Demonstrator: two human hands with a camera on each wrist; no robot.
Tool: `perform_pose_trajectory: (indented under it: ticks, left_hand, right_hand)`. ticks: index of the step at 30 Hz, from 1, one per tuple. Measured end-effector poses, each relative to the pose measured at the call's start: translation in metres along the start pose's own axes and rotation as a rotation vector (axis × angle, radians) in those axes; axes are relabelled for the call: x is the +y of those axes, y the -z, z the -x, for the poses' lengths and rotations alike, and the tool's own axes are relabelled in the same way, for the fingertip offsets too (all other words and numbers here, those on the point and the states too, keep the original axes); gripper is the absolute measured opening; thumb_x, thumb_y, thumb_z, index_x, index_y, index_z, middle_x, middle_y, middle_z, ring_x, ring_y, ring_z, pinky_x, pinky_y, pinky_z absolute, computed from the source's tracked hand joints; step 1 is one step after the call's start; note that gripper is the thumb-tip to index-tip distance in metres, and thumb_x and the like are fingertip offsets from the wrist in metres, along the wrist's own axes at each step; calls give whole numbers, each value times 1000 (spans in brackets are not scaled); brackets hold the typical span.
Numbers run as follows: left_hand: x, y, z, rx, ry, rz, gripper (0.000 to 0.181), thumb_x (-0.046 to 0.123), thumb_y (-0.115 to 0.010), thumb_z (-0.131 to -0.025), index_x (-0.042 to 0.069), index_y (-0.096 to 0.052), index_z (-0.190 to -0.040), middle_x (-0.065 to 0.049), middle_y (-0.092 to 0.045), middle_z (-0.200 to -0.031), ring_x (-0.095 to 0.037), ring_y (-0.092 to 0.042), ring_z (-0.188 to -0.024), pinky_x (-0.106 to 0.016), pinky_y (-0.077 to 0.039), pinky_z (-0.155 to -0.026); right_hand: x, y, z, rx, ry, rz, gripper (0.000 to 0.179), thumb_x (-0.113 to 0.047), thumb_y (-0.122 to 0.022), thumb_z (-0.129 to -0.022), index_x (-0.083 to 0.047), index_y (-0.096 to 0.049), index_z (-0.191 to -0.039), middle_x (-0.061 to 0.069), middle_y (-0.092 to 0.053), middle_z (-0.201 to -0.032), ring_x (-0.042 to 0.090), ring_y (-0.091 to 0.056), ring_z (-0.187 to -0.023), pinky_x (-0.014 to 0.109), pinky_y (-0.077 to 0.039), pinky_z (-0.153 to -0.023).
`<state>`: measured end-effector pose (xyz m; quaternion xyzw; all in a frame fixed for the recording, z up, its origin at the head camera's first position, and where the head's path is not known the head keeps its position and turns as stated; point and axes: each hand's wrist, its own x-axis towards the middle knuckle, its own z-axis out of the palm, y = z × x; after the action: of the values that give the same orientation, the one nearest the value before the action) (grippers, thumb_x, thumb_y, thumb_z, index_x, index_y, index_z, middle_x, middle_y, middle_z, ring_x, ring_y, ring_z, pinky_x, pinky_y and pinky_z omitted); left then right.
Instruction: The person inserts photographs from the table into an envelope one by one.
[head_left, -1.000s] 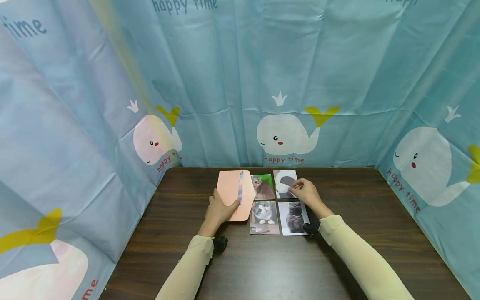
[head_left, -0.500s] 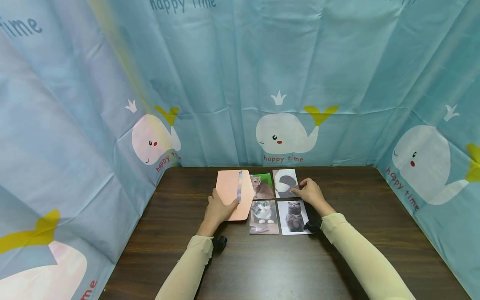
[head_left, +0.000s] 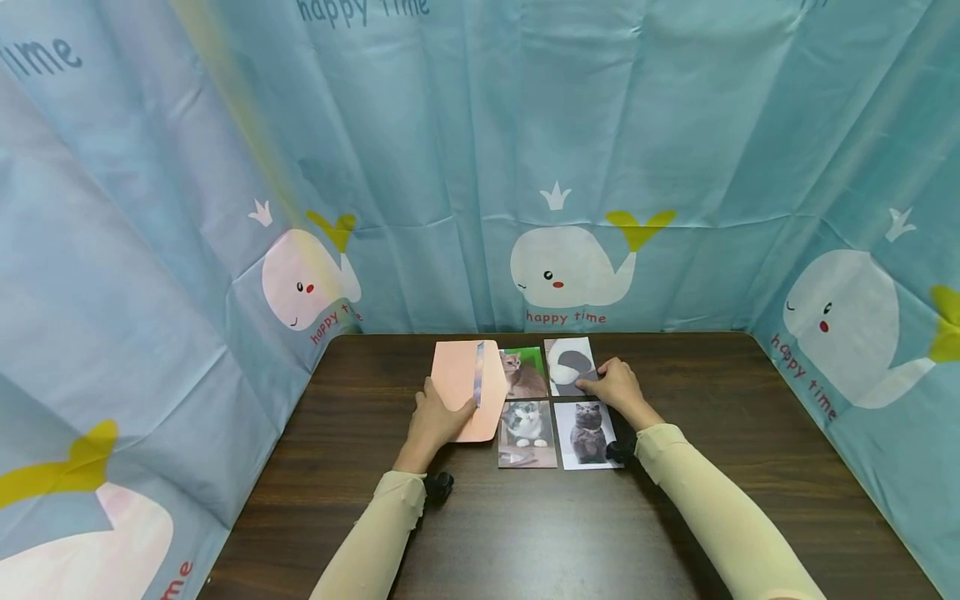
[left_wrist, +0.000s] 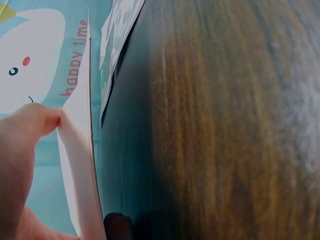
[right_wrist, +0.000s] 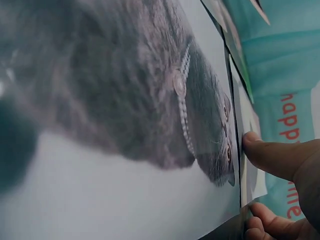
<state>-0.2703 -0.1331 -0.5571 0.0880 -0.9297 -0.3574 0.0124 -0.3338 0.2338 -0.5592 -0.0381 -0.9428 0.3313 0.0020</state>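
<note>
My left hand (head_left: 435,417) grips a pink envelope (head_left: 457,375) by its near left part, thumb on top. In the left wrist view the envelope (left_wrist: 82,165) is tilted up off the dark wood, thumb on one face and a fingertip (left_wrist: 118,226) showing below. To its right, photo cards lie in two rows. My right hand (head_left: 621,392) pinches the near right corner of the far-right card (head_left: 562,367), a white and grey picture; its thumb (right_wrist: 270,155) lies on the face, the other fingers at the edge. The grey-cat photo (head_left: 588,433) lies under the right wrist.
A brown-cat photo on green (head_left: 525,375) is partly overlapped by the envelope. Nearer stands a grey-and-white cat photo (head_left: 528,433). A dark wooden table (head_left: 510,533) ends at a blue whale-print curtain (head_left: 420,275) on its far side and both flanks.
My right fingertips have slid a little toward me along the far-right card, from its right side to its near corner. The left hand and envelope have stayed put.
</note>
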Motion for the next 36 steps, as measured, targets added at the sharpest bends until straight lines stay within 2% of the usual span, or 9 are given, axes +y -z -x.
perform_pose_trajectory:
  ticks: [12,18,26,33,36]
  left_hand:
    - [0,0,-1,8,-5,-1,121,62,-77,-89,-8,-16,-167,-40,-39,-153,-60,-57,-128,-66,-50,-104]
    - [0,-1,0,10,-3,-1,121,62,-77,-89,-8,-16,-167,-41,-39,-153,-60,-57,-128,-66,-50,-104]
    - [1,-1,0,4,2,1,121,63,-77,-89,-7,-16,-167,-41,-38,-153,-61,-57,-127,-67,-50,-103]
    - [0,-2,0,6,-2,-3,121,62,-77,-89,-8,-16,-167,-41,-40,-152,-61,-58,-126,-67,-50,-103]
    - [0,-1,0,8,1,-2,121,62,-77,-89,-8,-16,-167,-41,-40,-151,-60,-58,-126,-67,-50,-103]
  right_hand:
    - [-8,0,2,-17,-41,27,64,-41,-84,-93,11,-65,-127,33,-57,-129,50,-59,-117,59,-50,-98]
    - [-10,0,3,-19,-73,32,65,-42,-84,-92,7,-62,-128,31,-58,-129,49,-60,-117,62,-50,-93]
    - [-10,2,3,12,-84,18,53,-38,-85,-92,-5,-52,-119,20,-67,-112,38,-63,-96,54,-47,-80]
    - [-8,8,2,32,-61,8,45,-28,-82,-95,-1,-65,-126,15,-75,-108,38,-69,-97,57,-53,-82]
    - [-8,14,1,34,-41,-1,38,-27,-78,-97,-1,-72,-123,15,-78,-108,38,-71,-98,57,-54,-82]
